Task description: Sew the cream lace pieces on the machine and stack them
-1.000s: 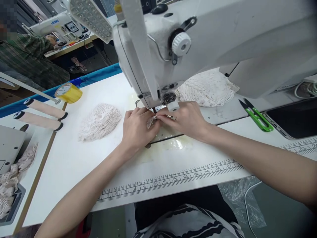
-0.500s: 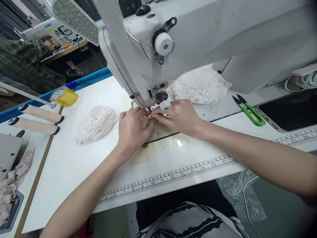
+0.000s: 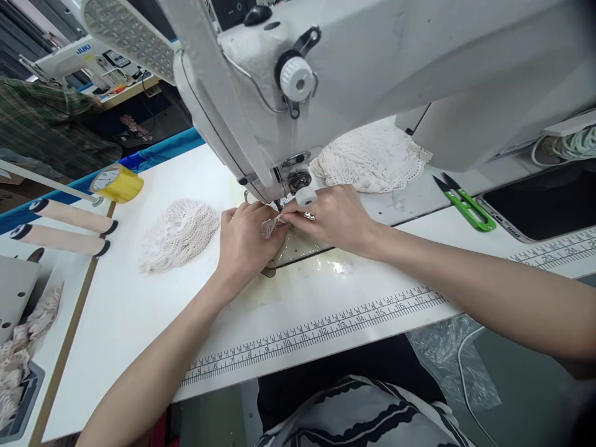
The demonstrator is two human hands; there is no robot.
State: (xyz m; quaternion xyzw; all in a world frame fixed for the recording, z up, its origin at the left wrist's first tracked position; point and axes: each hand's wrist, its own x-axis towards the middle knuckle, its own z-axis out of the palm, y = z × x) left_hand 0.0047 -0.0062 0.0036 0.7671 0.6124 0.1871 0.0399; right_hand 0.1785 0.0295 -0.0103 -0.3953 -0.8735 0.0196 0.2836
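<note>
At the back of a sewing room, a co-worker's plaid sleeve [image 3: 41, 105] near another machine [image 3: 69, 63]. In front, on a white tabletop [image 3: 125, 310], under the needle end of a sewing machine [image 3: 372, 68], a small lace piece [image 3: 269, 228], mostly hidden by fingers. Pinched at its left side by a nearly closed left hand [image 3: 245, 239], and at its right by the thumb and finger of a likewise closed right hand [image 3: 338, 217], probably to keep the edge flat and true beside the needle. Stacked to the left, a lace pile [image 3: 179, 236]; beneath the machine's arm, a second lace pile [image 3: 372, 158], both likely placed for easy reach. Near the right forearm, green snips [image 3: 459, 205] beside a phone [image 3: 540, 198], presumably handy without crowding.
</note>
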